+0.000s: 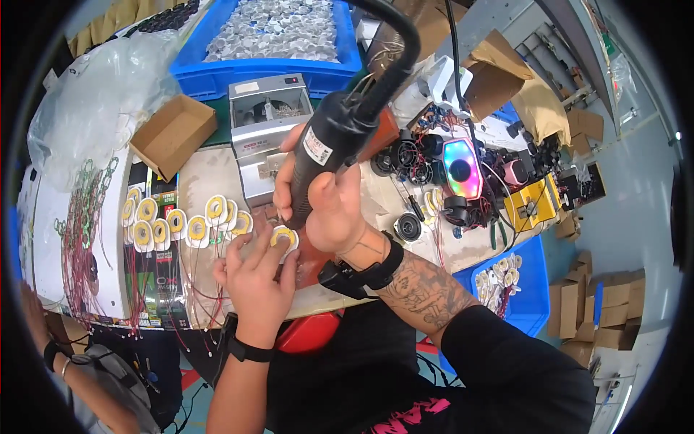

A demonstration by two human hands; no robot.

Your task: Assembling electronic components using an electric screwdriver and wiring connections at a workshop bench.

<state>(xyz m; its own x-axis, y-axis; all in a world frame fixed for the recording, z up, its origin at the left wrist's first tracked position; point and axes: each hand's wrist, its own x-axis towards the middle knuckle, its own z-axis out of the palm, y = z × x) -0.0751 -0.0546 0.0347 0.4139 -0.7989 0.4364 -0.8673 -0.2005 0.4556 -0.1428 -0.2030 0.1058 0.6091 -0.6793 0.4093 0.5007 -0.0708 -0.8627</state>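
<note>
The left hand (pixel 254 278) pins a yellow-taped coil (pixel 283 237) with its fingers; the right hand (pixel 329 206) wraps closed around the electric screwdriver (pixel 334 141), whose tip may slip onto the fingers.

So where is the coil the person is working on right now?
In the head view, the yellow-and-white coil sits just left of centre on the bench, pinned by the left hand under the tip of the black electric screwdriver in the right hand.

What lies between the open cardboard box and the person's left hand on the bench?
In the head view, a row of yellow-and-white coils with red wires lies between the cardboard box and the left hand.
</note>
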